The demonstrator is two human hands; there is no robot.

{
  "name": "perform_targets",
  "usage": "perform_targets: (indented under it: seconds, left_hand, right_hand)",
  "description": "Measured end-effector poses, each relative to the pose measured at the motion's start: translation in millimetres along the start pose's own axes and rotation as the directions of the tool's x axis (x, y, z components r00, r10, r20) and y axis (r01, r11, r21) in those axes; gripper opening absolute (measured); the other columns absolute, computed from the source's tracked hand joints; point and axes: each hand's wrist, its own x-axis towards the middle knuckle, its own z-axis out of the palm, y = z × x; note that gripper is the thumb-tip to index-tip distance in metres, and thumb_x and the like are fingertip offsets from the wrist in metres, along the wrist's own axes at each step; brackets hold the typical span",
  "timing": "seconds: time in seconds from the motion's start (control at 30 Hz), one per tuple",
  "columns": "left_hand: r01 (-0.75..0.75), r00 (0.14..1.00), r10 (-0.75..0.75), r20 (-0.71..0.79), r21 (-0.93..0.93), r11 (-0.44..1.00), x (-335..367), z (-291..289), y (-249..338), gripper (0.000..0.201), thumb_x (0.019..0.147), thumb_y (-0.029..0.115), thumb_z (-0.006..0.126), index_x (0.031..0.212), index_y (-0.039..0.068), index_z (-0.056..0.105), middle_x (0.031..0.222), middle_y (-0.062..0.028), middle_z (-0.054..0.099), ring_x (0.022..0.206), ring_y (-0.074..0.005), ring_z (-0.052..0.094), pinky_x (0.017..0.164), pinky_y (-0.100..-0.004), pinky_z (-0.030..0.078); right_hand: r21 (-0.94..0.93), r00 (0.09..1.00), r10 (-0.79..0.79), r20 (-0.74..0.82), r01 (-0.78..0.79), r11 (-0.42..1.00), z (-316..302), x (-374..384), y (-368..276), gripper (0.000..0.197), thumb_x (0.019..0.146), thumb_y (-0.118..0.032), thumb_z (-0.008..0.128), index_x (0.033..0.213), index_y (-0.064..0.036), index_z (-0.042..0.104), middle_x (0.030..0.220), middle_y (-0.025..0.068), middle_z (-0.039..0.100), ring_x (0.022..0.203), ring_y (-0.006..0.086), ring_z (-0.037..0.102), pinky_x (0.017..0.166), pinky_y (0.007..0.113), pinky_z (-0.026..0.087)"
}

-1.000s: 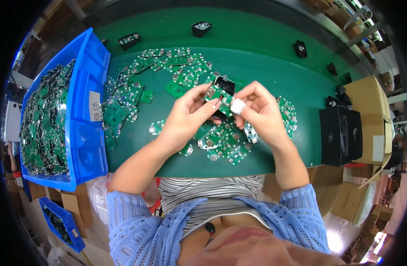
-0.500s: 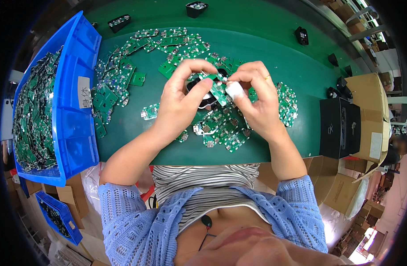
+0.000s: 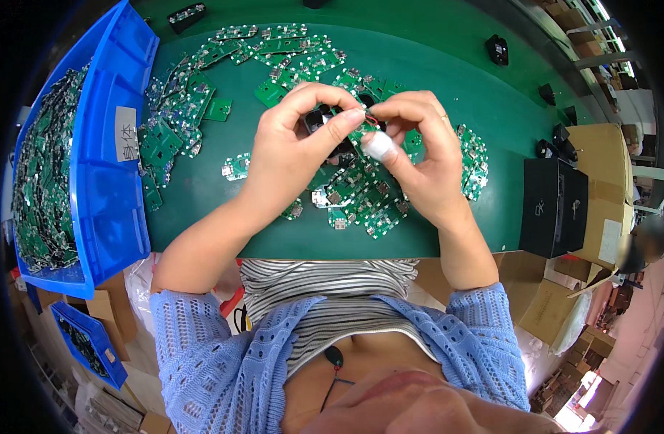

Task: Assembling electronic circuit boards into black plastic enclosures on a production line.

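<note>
My left hand (image 3: 292,137) is closed in a pinch, thumb against index finger, at a thin red wire (image 3: 372,121). My right hand (image 3: 427,155) has its fingers bent around the wire's other side. A white wrapping (image 3: 378,147) covers the right thumb tip. Partly hidden behind my left fingers is a black casing (image 3: 316,119). Green circuit boards (image 3: 357,192) with metal connectors lie loosely piled below and around both hands. My fingers hide what the wire is joined to.
On the left stands a blue bin (image 3: 111,195) heaped with boards. More boards (image 3: 174,119) spread over the green table (image 3: 194,235). Small black casings (image 3: 497,50) sit toward the far side. A black box (image 3: 552,210) and a cardboard box (image 3: 599,181) flank the right edge.
The green board that showed between my hands is no longer visible there. A red wire now shows between my fingertips. The whole view has shifted slightly.
</note>
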Motion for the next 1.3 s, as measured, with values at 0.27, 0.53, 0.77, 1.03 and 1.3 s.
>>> perform_targets:
  seconds: [0.27,0.53,0.77,1.03,1.3]
  left_hand:
    - [0.332,0.931,-0.303,0.201,-0.128,0.935,2.0,-5.4,9.3,0.018,0.085,0.021,0.061,0.093,0.005,0.059,0.078,0.0000,0.055,0.055,-0.0074,0.054,0.044,-0.0176,0.037]
    - [0.444,0.872,-0.388,0.297,-0.152,0.883,7.1,-10.3,9.5,0.021,0.086,0.023,0.059,0.101,0.008,0.057,0.076,0.0005,0.056,0.056,-0.0066,0.057,0.039,-0.0145,0.028]
    - [0.147,0.975,-0.135,0.176,-0.053,0.988,3.6,-7.7,0.1,0.030,0.079,0.009,0.062,0.109,0.008,0.054,0.095,-0.0021,0.055,0.072,-0.0051,0.055,0.052,-0.0152,0.039]
    - [-0.210,0.977,0.212,0.021,0.264,0.941,-2.4,-2.0,-5.5,0.042,0.079,-0.005,0.057,0.119,0.002,0.050,0.101,0.0002,0.054,0.076,-0.0001,0.048,0.060,-0.0141,0.040]
    - [-0.177,0.984,0.175,0.027,0.234,0.956,-3.8,0.9,-4.5,0.040,0.079,-0.006,0.057,0.118,0.001,0.053,0.098,0.0025,0.055,0.072,0.0019,0.046,0.055,-0.0127,0.038]
  right_hand:
    - [0.180,0.997,0.054,-0.050,-0.044,0.983,7.1,-4.2,15.6,0.017,0.073,0.003,0.063,0.088,-0.0024,0.062,0.086,0.0083,0.058,0.075,0.0157,0.056,0.060,0.024,0.045]
    - [0.026,0.995,-0.083,-0.052,0.084,0.996,4.4,-1.6,18.8,0.016,0.072,0.004,0.064,0.087,-0.0020,0.062,0.085,0.0086,0.059,0.077,0.0184,0.057,0.065,0.028,0.046]
    - [-0.021,0.984,-0.160,-0.076,0.159,0.987,5.0,1.7,19.9,0.019,0.070,0.003,0.066,0.087,-0.0034,0.060,0.081,0.0073,0.058,0.067,0.0167,0.053,0.056,0.025,0.044]
    - [-0.331,0.948,-0.310,0.070,0.316,0.889,1.8,2.8,15.3,0.019,0.068,0.003,0.066,0.085,-0.0038,0.059,0.083,0.0078,0.059,0.069,0.0178,0.055,0.055,0.026,0.045]
    - [-0.086,0.982,-0.151,-0.114,0.142,0.986,8.5,0.0,18.2,0.015,0.075,0.004,0.062,0.088,-0.0009,0.058,0.084,0.0109,0.059,0.073,0.0206,0.058,0.058,0.026,0.047]
